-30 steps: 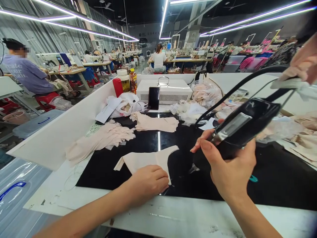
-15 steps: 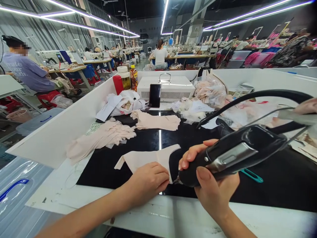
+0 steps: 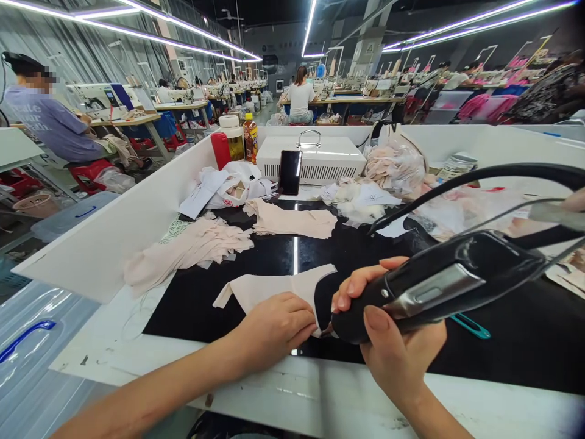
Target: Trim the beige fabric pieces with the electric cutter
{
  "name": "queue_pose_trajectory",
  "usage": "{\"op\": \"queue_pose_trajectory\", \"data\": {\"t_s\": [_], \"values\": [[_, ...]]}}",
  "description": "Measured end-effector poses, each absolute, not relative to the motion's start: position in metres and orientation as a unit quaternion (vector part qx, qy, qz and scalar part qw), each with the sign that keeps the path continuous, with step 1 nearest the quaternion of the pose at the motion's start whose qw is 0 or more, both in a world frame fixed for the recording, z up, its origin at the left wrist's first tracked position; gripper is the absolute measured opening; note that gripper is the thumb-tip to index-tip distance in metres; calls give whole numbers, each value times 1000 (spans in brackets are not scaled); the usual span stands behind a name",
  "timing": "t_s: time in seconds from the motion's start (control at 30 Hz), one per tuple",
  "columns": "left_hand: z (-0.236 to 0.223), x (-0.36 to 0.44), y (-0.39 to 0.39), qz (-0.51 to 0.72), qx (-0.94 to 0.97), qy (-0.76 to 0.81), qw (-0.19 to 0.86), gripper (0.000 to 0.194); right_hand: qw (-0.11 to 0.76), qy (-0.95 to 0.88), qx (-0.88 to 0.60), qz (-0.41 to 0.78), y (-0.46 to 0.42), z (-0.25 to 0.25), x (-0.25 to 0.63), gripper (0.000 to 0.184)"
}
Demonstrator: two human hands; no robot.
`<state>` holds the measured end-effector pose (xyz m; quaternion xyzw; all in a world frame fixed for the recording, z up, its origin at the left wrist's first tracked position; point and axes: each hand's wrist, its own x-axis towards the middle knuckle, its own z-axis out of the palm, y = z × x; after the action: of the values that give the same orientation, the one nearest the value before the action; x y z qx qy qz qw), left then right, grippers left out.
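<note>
A pale beige fabric piece (image 3: 269,288) with a curved right edge lies flat on the black work surface (image 3: 196,311). My left hand (image 3: 278,326) rests over its near edge, fingers bent and pressed together at the right-hand corner. In my right hand (image 3: 402,344) is a black corded handheld tool (image 3: 439,292) with a silver lever, gripped from both sides. The tool's thin metal tip touches or nearly touches the fabric corner beside my left fingertips; the exact contact is too small to tell.
Beige fabric pieces lie in a pile (image 3: 192,247) at left and a stack (image 3: 295,221) behind. A phone (image 3: 290,172) leans on a white vented box (image 3: 320,161). The tool's cable (image 3: 461,183) arches at right, above a teal tool (image 3: 473,326). Low white walls (image 3: 114,244) border the table.
The view has shifted slightly. Both hands, the fabric piece and the handheld tool keep almost the same places relative to each other.
</note>
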<state>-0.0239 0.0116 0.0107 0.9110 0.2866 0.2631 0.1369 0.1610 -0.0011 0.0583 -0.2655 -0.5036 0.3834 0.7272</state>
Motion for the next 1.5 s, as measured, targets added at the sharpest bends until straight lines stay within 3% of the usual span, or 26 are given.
{"op": "queue_pose_trajectory", "data": {"t_s": [0.3,0.57,0.8,1.5], "values": [[20,-14,19,169,907,360,140,18,733,-501,-261,379,-3,59,162,41],[5,-13,17,228,923,302,74,2,731,-506,-265,373,-2,61,165,39],[-1,-12,19,178,934,292,104,9,726,-506,-266,382,-2,58,167,40],[5,-12,19,216,910,312,167,14,733,-491,-273,384,-1,61,166,41]]}}
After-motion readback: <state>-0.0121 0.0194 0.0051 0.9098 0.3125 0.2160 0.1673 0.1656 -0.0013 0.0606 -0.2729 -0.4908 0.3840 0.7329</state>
